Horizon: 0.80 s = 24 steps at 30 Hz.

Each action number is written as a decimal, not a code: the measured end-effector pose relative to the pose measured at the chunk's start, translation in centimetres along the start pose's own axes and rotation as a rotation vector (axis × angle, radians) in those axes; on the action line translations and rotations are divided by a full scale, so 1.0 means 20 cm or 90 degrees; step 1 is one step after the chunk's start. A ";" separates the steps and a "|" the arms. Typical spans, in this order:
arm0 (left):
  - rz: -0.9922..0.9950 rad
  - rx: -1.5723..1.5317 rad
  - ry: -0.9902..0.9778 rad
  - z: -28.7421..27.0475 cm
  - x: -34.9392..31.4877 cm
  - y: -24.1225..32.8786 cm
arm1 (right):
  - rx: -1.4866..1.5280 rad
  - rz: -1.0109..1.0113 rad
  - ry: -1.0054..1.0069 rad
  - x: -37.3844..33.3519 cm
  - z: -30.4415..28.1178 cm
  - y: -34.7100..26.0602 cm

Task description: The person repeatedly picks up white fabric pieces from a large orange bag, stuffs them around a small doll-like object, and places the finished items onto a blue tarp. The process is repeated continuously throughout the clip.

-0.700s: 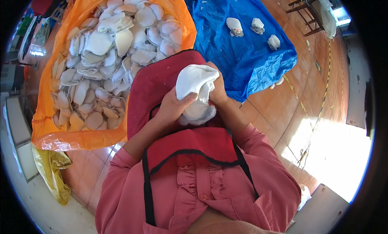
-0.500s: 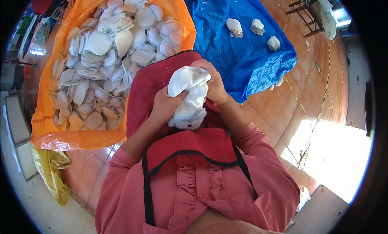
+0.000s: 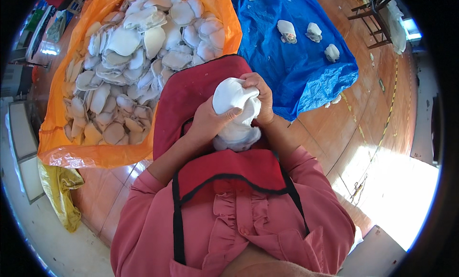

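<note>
A white padded cloth piece (image 3: 233, 96) with a fluffy greyish end is held up over my lap; its exact kind does not show. Around its left side my left hand (image 3: 209, 122) is closed, the thumb pressed across its front. On the right, my right hand (image 3: 262, 99) grips the folded upper edge, its fingertips bent over the top. Most of the fingers behind the piece are hidden. Under it a dark red apron (image 3: 191, 93) covers my lap.
An orange bag (image 3: 103, 157) at the left holds many flat white pads (image 3: 125, 41). Three bunched white pieces (image 3: 286, 29) lie on a blue sheet (image 3: 299, 71) at the right. A wooden chair (image 3: 377, 21) stands far right; a yellow bag (image 3: 60, 191) lies lower left.
The piece has turned in my hands: its rounded white face shows more, its fluffy end less. My left thumb has moved further across it. The whole view has shifted slightly.
</note>
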<state>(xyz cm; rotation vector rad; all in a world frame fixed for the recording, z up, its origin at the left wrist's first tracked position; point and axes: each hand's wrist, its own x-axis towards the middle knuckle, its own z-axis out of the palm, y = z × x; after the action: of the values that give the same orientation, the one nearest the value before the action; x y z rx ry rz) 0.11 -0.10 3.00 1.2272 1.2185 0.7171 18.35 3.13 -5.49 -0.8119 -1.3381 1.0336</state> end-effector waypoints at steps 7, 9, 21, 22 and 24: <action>0.016 -0.162 0.015 0.00 -0.02 0.02 | -0.126 -0.032 0.126 -0.03 0.02 -0.09; 0.068 -0.160 0.005 0.01 -0.04 0.00 | -0.195 -0.073 0.128 -0.05 0.00 -0.05; 0.428 0.280 0.269 -0.16 0.02 0.05 | 0.048 0.184 0.133 -0.18 -0.06 -0.05; 0.458 0.358 0.272 -0.18 0.03 0.06 | 0.058 0.172 0.095 -0.15 -0.06 -0.09; 0.469 0.383 0.285 -0.18 0.04 0.02 | 0.078 0.143 0.020 -0.05 -0.06 -0.18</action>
<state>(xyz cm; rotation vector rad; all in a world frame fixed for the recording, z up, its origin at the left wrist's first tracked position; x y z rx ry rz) -3.05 1.92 3.54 2.1516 1.3950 1.2638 20.14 0.99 -2.66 -0.8960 -1.1629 1.2610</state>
